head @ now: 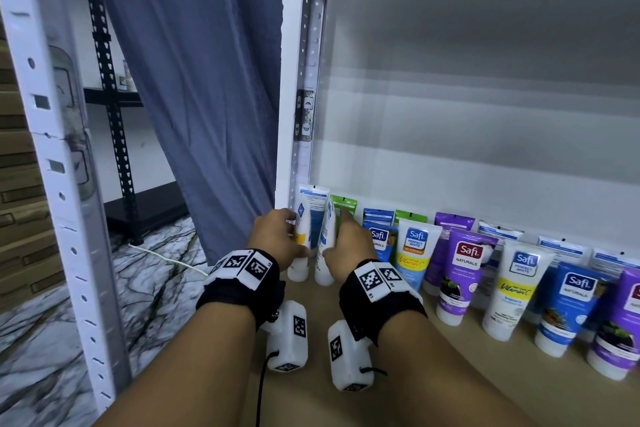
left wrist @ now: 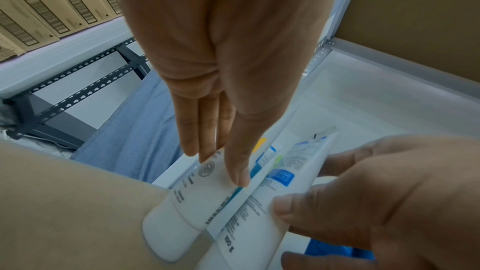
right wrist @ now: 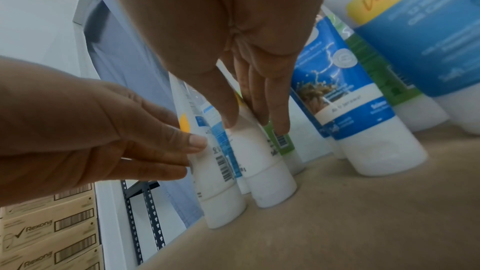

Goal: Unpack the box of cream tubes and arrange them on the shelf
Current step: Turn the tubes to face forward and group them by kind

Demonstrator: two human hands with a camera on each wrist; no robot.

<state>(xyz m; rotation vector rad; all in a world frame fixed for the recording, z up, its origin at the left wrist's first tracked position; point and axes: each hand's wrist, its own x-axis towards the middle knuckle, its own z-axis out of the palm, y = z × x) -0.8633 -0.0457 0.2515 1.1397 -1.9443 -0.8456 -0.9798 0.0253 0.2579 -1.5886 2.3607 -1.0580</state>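
Two white cream tubes stand cap-down at the left end of the shelf board [head: 433,367]. My left hand [head: 294,236] pinches the left white tube [head: 304,218], thumb on its front and straight fingers behind, as the left wrist view shows: left hand [left wrist: 223,169], left tube [left wrist: 192,198]. My right hand [head: 337,236] pinches the right white tube [head: 327,263] between thumb and fingers. In the right wrist view, the right hand [right wrist: 255,126] is on that tube [right wrist: 259,163], which leans against the left tube [right wrist: 215,171].
A double row of Safi tubes [head: 516,288] runs rightward along the shelf, the nearest a blue one [right wrist: 358,110]. A white upright post [head: 298,114] and a blue curtain [head: 194,97] border the left. Rexona cartons [right wrist: 52,229] and a black rack [head: 114,114] stand beyond.
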